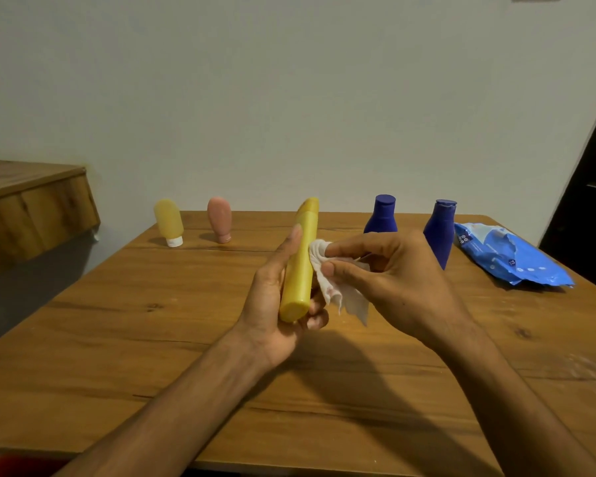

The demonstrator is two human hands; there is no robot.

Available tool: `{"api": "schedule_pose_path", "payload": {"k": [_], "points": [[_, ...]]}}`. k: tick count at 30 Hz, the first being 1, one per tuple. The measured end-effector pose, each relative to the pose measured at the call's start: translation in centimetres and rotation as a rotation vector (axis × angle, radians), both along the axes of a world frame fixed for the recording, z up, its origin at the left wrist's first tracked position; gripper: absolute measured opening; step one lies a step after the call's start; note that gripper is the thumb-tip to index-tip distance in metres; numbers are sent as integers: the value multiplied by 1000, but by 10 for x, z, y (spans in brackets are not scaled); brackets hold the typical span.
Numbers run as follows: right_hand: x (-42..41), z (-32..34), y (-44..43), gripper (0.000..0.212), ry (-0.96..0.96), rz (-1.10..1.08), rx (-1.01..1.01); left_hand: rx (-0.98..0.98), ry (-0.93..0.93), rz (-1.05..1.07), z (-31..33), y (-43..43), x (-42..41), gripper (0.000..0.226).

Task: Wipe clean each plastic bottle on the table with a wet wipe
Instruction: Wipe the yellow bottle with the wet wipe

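Yellow bottle (298, 263) lengthwise away, flat end nearest

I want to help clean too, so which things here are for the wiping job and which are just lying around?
For the job: tall yellow bottle gripped by the left hand, wet wipe pinched in the right hand, small yellow bottle, pink bottle, two blue bottles, wipes pack.

Just there: wooden ledge, red thing.
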State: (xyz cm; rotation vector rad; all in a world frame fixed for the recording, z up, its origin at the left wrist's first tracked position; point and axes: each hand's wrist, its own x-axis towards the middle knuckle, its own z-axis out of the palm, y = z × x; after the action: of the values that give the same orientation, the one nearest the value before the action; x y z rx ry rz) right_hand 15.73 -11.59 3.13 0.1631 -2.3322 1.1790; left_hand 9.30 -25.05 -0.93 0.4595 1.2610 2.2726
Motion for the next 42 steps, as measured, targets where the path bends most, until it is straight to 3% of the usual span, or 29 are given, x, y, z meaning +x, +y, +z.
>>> {"api": "schedule_pose_path", "payload": {"k": [3,8,16,21,25,33,42], "points": [[-1,-2,-3,21,18,-7,-17,-36,14,52,-1,3,1,72],[-4,-6,-6,23,22,-16,-39,-43,74,9,-2,4,4,44],[-4,-6,-4,17,105,-40,-106,-72,135,-75,-5,-4,-8,66],[-3,-6,-1,19,209,-128,-156,-90,152,-152,-6,-7,-11,64],[-5,-4,7,24,253,-207,-206,37,7,-190,0,-8,-13,82],[0,-1,-3,20,265,-132,-105,248,-233,25,8,-9,-16,61],[0,-12,-19,23,400,-105,61,262,-285,38,2,-9,-25,66]]}}
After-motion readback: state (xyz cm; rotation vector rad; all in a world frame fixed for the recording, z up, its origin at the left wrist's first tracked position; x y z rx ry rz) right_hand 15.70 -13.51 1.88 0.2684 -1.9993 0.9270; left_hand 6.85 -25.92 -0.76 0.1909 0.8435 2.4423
